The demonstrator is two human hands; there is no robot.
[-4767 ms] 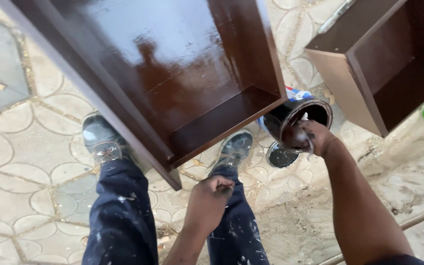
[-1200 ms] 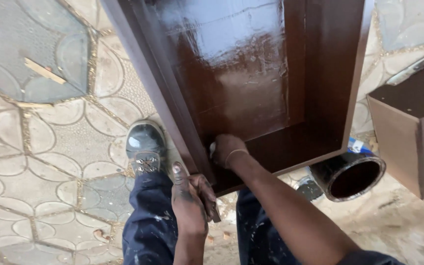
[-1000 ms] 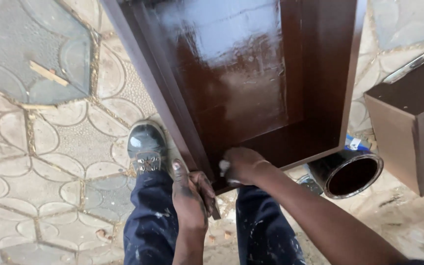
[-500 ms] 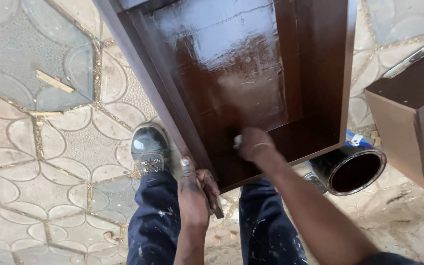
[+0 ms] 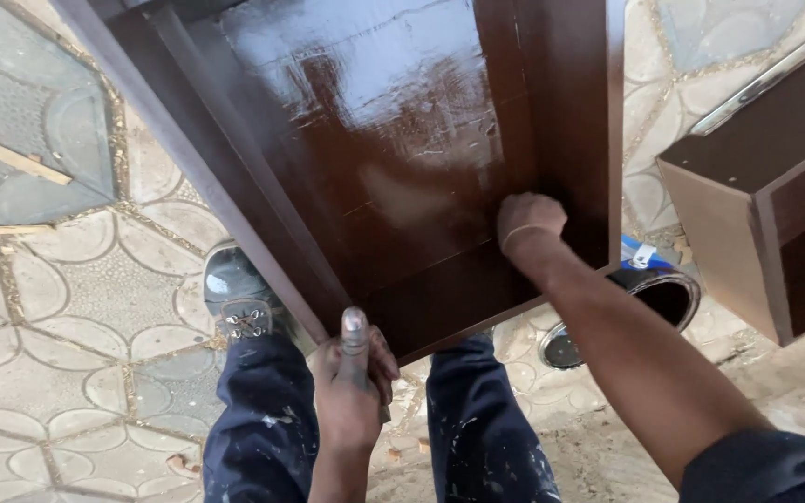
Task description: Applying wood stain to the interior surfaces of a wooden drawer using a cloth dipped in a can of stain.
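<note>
Compared with half a second ago, the right hand (image 5: 531, 220) has slid to the right and a little farther up the cabinet (image 5: 393, 140), from the middle of the glossy inner panel to the corner where that panel meets the right side board. The wet sheen on the panel looks the same, and the left hand (image 5: 354, 382) has kept its place at the near edge.

The right arm reaches in from the lower right, forearm stretched across the near edge of the cabinet, wrist slightly bent. Its fingers are curled into a fist and pressed against the panel; whether they hold anything I cannot tell, since the back of the hand hides them.

The left hand comes up from below between the knees and grips the near left corner of the cabinet, thumb laid straight up along the edge, the other fingers wrapped underneath.

The cabinet is dark brown, lying open-side up over the patterned floor (image 5: 58, 307), above the person's shoe (image 5: 239, 298). An open can (image 5: 663, 293) lies on the floor just right of the cabinet, with a second cabinet (image 5: 766, 214) farther right.
</note>
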